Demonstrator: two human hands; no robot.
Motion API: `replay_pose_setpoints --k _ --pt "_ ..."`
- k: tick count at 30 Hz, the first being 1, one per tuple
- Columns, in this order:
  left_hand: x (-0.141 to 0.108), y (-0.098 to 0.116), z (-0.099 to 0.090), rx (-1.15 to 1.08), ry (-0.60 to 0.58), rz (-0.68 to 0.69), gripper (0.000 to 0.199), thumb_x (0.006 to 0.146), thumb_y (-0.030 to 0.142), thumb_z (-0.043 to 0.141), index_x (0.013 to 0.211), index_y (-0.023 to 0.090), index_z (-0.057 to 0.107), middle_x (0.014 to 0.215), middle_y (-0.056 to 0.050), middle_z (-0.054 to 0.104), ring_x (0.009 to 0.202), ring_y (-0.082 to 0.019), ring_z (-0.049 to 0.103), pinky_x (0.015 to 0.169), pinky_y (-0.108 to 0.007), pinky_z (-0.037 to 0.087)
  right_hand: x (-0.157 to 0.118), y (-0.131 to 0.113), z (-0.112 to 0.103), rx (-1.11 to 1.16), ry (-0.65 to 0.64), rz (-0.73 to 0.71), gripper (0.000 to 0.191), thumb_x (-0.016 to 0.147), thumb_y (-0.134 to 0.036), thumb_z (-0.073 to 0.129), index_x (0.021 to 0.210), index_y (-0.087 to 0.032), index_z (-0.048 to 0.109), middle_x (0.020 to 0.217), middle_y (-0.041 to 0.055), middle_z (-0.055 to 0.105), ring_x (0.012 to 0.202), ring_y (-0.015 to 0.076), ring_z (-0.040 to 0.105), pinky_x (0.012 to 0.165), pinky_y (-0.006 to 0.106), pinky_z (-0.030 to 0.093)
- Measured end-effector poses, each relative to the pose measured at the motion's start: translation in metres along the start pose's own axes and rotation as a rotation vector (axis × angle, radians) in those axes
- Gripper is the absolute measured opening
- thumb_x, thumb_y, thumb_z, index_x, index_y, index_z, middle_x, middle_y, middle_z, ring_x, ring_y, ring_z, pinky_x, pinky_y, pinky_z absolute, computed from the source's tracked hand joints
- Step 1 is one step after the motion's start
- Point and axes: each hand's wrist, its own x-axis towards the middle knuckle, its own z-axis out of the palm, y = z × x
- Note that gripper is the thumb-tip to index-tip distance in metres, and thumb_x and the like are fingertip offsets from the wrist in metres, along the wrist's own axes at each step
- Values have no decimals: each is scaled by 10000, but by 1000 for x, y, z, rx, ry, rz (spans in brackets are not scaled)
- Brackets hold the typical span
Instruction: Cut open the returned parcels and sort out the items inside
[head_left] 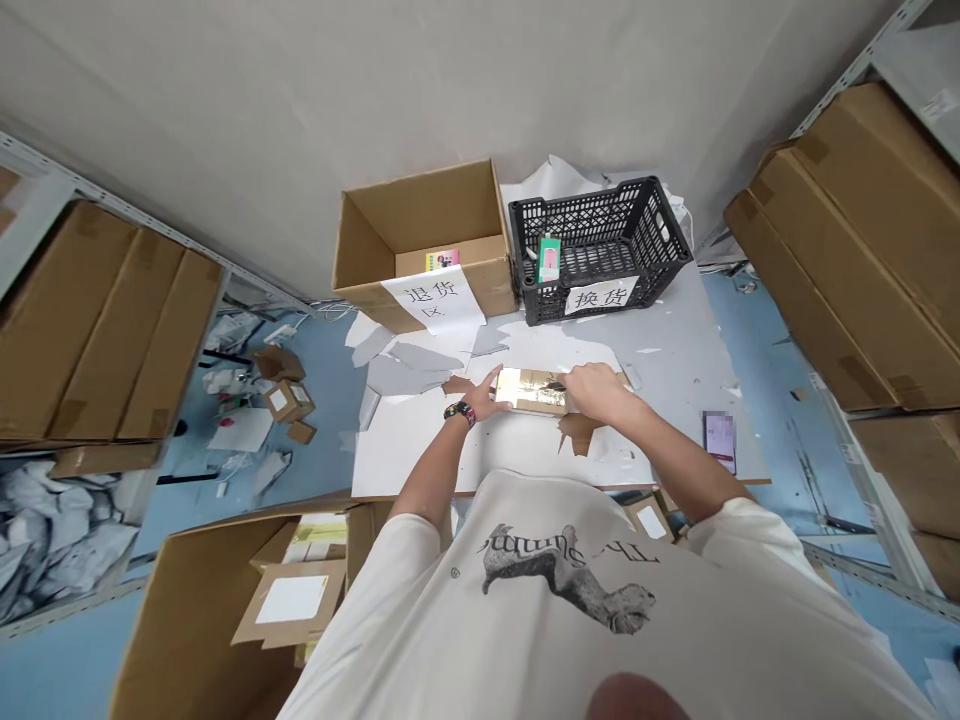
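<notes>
From your head camera, looking down, both forearms reached forward over the white surface [420, 450] with your elbows out. Your left hand [486, 392], a beaded band on its wrist [459, 412], was angled in from the side and grasped the near left end of a small cardboard parcel [534, 390], which had a shiny gold patch. Your right hand [594, 392] came in from the other side, clenched over the parcel's right end, with a small dark object [556, 386] at its fingers; you could not tell what that was. The parcel lay on the surface, held between both hands, with torn brown cardboard scraps [577, 433] just below it.

Ahead, an open cardboard box [420, 215] carried a paper sign [433, 298] reading "退货区". Beside it stood a black plastic crate [600, 215] signed "换货" [601, 295], with a green-and-white carton [549, 259] inside. A phone [720, 441] lay at the right of the surface, its screen blurred. Flat cardboard cartons [847, 250] sat on the shelving at right. Your pale T-shirt [570, 590] showed a camel print with upside-down lettering too distorted to read.
</notes>
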Motion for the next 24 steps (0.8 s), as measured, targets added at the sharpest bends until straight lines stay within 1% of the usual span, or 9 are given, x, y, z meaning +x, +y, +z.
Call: replay_pose_setpoints --k 3,5,7,9,11,13,15,17,24 --pt "-1 1 0 -12 -5 19 1440 755 725 979 1886 324 183 1405 -145 781 1102 -329 809 1129 -467 589 3 5 -6 41 72 26 424 1133 -274 516 1483 -217 749 1222 211 840 1180 348 789 1022 419 528" --pt "-1 1 0 -13 -3 18 1447 753 717 982 1888 320 177 1400 -148 777 1105 -329 808 1123 -470 593 14 0 -4 75 84 -33 442 1153 -281 490 1528 -240 719 1270 198 835 1181 350 782 1014 415 519" --pt "-2 2 0 -14 -8 -1 1438 761 721 975 1888 324 175 1408 -153 771 1052 -317 813 1097 -473 608 30 -9 5 104 71 -111 476 1164 -291 485 1605 -277 665 1322 178 830 1185 345 784 1003 403 519" --pt "-3 2 0 -18 -12 -6 1437 764 727 971 1889 320 173 1427 -159 765 1031 -309 814 1083 -471 616 46 -17 18 123 72 -138 514 1173 -300 474 1671 -305 603 1356 159 827 1184 333 791 994 389 523" --pt "-2 0 2 -26 -8 18 1449 763 732 971 1890 300 170 1441 -163 763 1101 -323 810 1098 -467 610 58 -21 32 135 77 -128 530 1182 -301 451 1699 -313 569 1374 151 824 1185 323 795 1002 384 526" --pt "-1 -2 4 -38 2 50 1459 761 737 970 1891 279 170 1456 -165 762 1219 -348 786 1116 -460 602 66 -22 44 139 76 -123 533 1186 -295 435 1703 -317 561 1402 147 818 1199 316 795 1024 387 526" --pt "0 -4 5 -48 7 71 1458 761 741 967 1891 272 174 1482 -163 756 1306 -363 756 1122 -455 601 69 -22 53 138 73 -134 533 1187 -294 431 1705 -321 556 1443 145 805 1219 313 793 1040 392 527" --pt "0 -5 5 -54 7 79 1452 761 737 969 1891 276 181 1512 -163 744 1337 -367 743 1123 -456 603 70 -22 57 132 70 -142 531 1186 -298 434 1702 -319 559 1456 146 801 1228 314 796 1040 396 534" --pt "-1 -2 2 -41 25 64 1414 758 716 984 1881 297 234 1530 -171 735 1260 -362 774 1132 -465 597 58 -13 60 68 56 -138 501 1133 -230 509 1616 -240 645 1353 198 828 1224 338 806 1044 400 540"
